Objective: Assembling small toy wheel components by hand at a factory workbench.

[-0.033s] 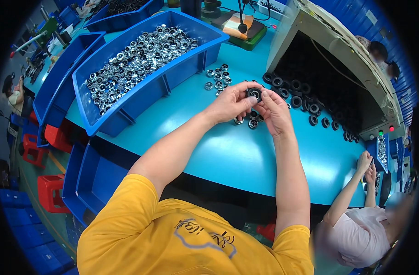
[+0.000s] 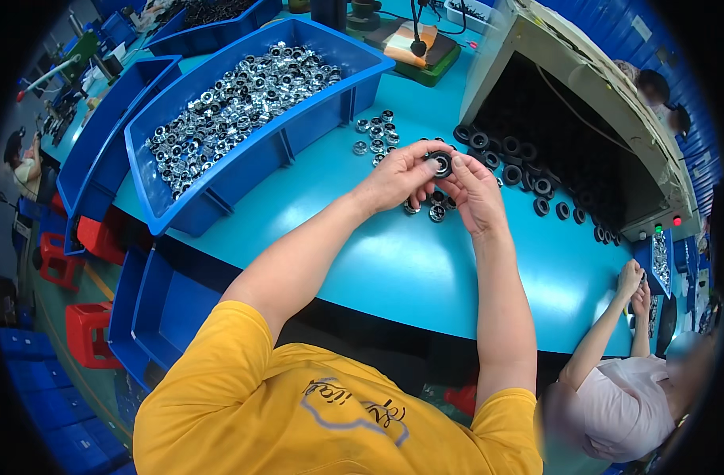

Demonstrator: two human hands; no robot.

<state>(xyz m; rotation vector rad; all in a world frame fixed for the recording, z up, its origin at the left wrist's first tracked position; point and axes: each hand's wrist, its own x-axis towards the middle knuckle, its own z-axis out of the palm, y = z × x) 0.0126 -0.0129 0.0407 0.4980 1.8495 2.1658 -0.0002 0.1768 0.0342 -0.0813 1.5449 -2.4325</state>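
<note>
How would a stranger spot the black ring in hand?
Start at the blue plastic bin of silvery parts on the turquoise table. Right of it, the left hand and right hand pinch one round black ring with silvery centre. Unlike loose black rings nearby, it is held.

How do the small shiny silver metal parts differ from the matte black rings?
The small shiny silver metal parts gleam, while the matte black rings look dull. Most silver parts lie in a blue plastic bin; many black rings lie on the turquoise table. Both are round.
</note>
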